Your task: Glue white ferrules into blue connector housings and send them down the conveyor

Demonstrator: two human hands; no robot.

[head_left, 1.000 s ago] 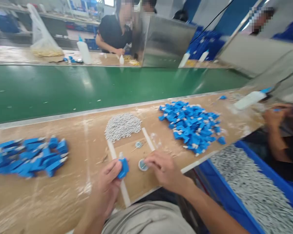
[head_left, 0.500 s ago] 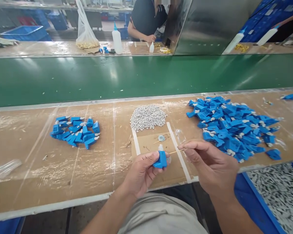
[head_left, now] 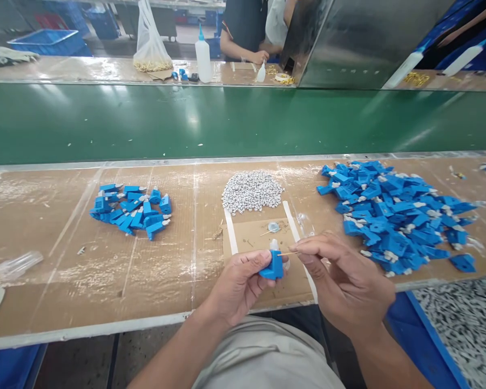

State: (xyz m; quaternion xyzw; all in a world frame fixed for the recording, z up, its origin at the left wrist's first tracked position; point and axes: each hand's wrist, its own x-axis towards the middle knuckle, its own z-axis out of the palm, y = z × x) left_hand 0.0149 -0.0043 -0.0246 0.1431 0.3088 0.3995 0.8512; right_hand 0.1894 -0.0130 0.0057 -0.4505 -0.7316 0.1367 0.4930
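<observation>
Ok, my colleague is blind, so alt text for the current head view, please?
A person's left hand holds a blue piece with a whitish tip while the right hand pinches a thin stick, its end at the piece. On the brown tabletop, a heap of small grey pieces lies between a smaller blue pile, left, and a larger blue pile, right.

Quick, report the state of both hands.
Left hand: closed, holding a blue part.
Right hand: closed, pinching a thin stick, its tip at the blue part.
</observation>
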